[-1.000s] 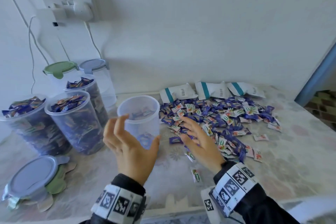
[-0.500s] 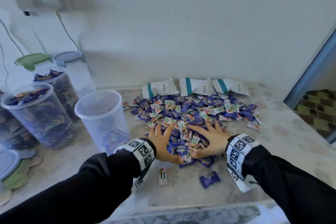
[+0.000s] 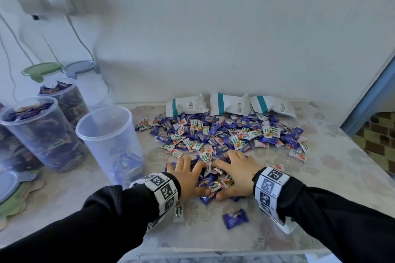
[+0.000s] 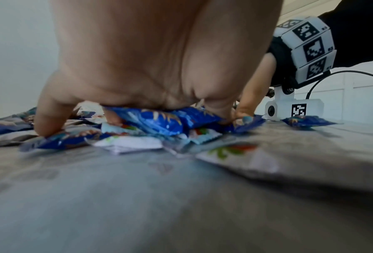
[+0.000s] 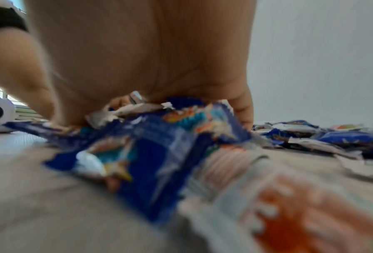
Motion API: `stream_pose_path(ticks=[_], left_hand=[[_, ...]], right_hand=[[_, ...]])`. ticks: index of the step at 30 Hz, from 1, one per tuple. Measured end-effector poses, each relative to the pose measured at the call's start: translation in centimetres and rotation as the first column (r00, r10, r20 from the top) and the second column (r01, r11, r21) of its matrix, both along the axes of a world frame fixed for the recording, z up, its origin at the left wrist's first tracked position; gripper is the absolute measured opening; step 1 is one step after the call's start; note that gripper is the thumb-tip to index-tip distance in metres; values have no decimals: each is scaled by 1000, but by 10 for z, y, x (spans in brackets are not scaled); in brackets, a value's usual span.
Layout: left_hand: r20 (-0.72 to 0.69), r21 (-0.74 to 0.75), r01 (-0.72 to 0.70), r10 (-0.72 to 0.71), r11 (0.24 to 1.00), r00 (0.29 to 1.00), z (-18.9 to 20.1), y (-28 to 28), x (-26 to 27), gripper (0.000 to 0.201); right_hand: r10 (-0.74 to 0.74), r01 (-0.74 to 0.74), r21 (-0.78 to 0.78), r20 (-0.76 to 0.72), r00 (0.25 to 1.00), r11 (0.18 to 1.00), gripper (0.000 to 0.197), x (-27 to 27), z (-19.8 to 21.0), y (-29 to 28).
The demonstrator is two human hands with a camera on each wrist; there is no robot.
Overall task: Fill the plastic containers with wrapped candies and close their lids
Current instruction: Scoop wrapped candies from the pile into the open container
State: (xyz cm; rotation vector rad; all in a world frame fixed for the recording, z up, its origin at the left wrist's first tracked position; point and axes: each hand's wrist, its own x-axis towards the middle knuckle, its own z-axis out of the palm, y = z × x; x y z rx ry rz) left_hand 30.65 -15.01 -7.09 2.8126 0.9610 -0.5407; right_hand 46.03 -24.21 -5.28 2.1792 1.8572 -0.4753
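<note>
- Far left: loose lids (image 3: 12, 186) lie stacked on the table edge; three full containers (image 3: 42, 132) stand open behind them, heaped w/ candy. Two lidded ones (image 3: 85, 79) stand at the back by the wall.
- Next right: the nearly empty container (image 3: 109, 143) stands upright, mouth open, a few candies at the bottom — just beside the left forearm.
- Left hand (image 3: 188, 179): fingers curled down into the near edge of the candy pile (image 3: 224, 134), clutching a bunch of wrappers; the left wrist view shows blue wrappers bunched under the palm.
- Right hand (image 3: 237, 175): same pose, fingers clawed into the candies, thumbs near touching, so both hands cup one heap between them.
- Two strays (image 3: 235, 218) lie on the table nearer the body. Three white bags (image 3: 230, 104) lie by the wall behind the pile.
- Risks, as I judge them: wrappers look slick, so a two-hand scoop prob. sheds pieces on the lift; a swing left could clip the light container w/ the forearm and tip it; dropped candies near the front edge could slide off the table.
</note>
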Motion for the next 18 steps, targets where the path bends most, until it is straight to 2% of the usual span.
stream_pose_path(ticks=[3, 5, 8, 11, 14, 18], left_hand=[[100, 74, -5, -2, 997, 995, -1, -2, 1, 62], [133, 61, -13, 4, 998, 991, 1, -1, 2, 55], [145, -88, -26, 39, 996, 989, 6, 5, 3, 44], [228, -281, -40, 107, 959, 968, 14, 12, 3, 37], [340, -331, -41, 159, 943, 927, 18, 19, 2, 30], [462, -377, -59, 243, 924, 853, 23, 25, -6, 28]], right_hand=[[0, -1, -17, -25, 1000, 1000, 79, 4, 0, 5], [-15, 13, -27, -72, 997, 1000, 76, 6, 1, 8], [-40, 38, -25, -116, 992, 999, 71, 8, 5, 13], [-66, 79, 56, -204, 977, 995, 53, 10, 8, 17], [-149, 203, 130, -335, 930, 971, 52, 12, 8, 16], [-196, 302, 211, -410, 891, 930, 46, 9, 10, 19]])
